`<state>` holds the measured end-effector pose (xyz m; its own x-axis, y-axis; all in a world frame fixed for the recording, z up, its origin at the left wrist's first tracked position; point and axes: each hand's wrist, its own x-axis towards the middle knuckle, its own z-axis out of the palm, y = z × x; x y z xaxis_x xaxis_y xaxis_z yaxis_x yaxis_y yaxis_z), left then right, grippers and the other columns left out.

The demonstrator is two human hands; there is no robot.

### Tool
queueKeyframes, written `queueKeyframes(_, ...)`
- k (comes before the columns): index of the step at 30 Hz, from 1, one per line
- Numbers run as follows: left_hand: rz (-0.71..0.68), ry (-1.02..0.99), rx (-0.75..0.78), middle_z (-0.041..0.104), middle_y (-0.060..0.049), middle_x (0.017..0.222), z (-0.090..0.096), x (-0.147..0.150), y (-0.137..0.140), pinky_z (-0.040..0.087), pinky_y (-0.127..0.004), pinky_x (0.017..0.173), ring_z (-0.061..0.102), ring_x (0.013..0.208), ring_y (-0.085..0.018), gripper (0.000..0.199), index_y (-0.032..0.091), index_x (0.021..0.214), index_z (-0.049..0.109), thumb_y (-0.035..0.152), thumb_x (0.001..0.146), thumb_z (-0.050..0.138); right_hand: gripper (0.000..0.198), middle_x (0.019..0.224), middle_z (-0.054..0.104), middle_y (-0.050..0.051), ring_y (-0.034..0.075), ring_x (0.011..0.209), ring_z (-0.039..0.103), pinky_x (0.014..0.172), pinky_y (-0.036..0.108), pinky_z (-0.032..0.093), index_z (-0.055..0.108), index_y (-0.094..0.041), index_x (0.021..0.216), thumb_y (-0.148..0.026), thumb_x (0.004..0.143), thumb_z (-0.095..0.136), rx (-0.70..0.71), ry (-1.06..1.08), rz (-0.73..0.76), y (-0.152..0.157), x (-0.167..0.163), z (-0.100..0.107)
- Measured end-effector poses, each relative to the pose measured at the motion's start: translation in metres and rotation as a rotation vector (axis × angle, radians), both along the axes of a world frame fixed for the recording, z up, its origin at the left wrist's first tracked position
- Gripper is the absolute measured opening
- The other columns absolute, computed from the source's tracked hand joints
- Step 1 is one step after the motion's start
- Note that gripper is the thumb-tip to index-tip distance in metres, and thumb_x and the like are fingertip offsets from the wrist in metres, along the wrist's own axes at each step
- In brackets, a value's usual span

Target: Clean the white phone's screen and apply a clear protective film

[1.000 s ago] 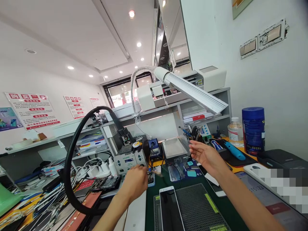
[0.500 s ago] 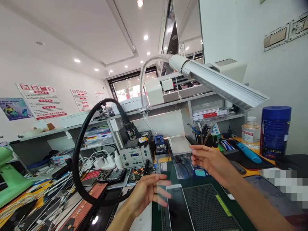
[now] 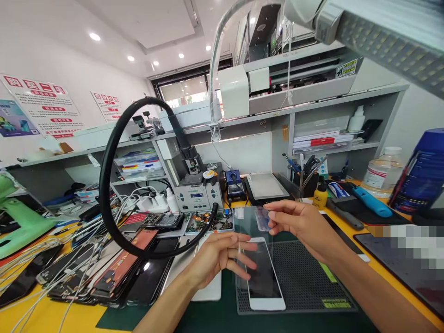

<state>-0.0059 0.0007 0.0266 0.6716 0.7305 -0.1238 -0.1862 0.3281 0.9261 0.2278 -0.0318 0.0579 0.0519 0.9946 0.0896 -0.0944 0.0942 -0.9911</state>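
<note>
Head camera, and we have both hands up over the work, a thin clear rectangular sheet [image 3: 254,225] stretched between them. Our right hand [image 3: 294,224] has thumb and forefinger pressed together, apparently on the sheet's far right corner. Our left hand [image 3: 218,256] fans its fingers out at the sheet's other side; whether its thumb nips the edge, we cannot tell.

Now the relation that counts: a white-framed phone with a dark glass screen [image 3: 266,277] lies flat, face up, below the sheet. Its long axis runs away from us, the far end leaning a little left. Our left hand is the nearer, its fingertips crossing the phone's upper left in our view; from our right hand, the phone lies down and to the left.

Under it, a dark grey dotted mat [image 3: 308,282], then a deep green mat [image 3: 204,319], all on a yellow bench [image 3: 85,319]. Off to the left we get a stack of dismantled phones and covers [image 3: 138,273], with a thick black hose [image 3: 105,199] looping above; behind stands a grey control station [image 3: 196,196]. Up top right, a silvery LED lamp [image 3: 391,51] juts in before grey shelving [image 3: 322,107], and ceiling lights glow beyond.
</note>
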Motion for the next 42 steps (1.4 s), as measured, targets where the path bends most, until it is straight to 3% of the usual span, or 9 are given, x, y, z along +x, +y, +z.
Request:
queueKeyframes(15, -0.026, -0.055, -0.065, 0.071, -0.025, 0.113, 0.0003, -0.0016, -0.0044, 0.061, -0.046, 0.068, 0.074, 0.080, -0.032, 0.028, 0.004, 0.107, 0.072, 0.021, 0.095, 0.053, 0.027, 0.073, 0.073, 0.004, 0.018, 0.063, 0.069, 0.063, 0.031, 0.059, 0.077, -0.018, 0.097, -0.036, 0.078, 0.082, 0.068, -0.032, -0.040, -0.0004, -0.0018, -0.0034)
queueKeyframes(30, -0.021, -0.145, -0.214, 0.069, -0.021, 0.115, -0.0018, 0.0025, -0.0048, 0.051, -0.062, 0.090, 0.070, 0.098, -0.038, 0.031, 0.005, 0.110, 0.069, 0.022, 0.095, 0.048, 0.027, 0.073, 0.074, 0.003, 0.019, 0.065, 0.070, 0.064, 0.030, 0.058, 0.077, -0.019, 0.099, -0.039, 0.081, 0.078, 0.114, -0.135, -0.078, -0.0017, -0.0044, -0.0053)
queueKeyframes(42, -0.023, -0.175, -0.274, 0.067, -0.022, 0.117, -0.0061, 0.0021, -0.0044, 0.052, -0.057, 0.089, 0.069, 0.099, -0.035, 0.033, 0.003, 0.113, 0.067, 0.022, 0.096, 0.046, 0.035, 0.075, 0.075, 0.006, 0.022, 0.066, 0.071, 0.066, 0.035, 0.060, 0.077, -0.018, 0.098, -0.045, 0.076, 0.081, 0.090, -0.130, -0.109, -0.0012, -0.0091, -0.0039)
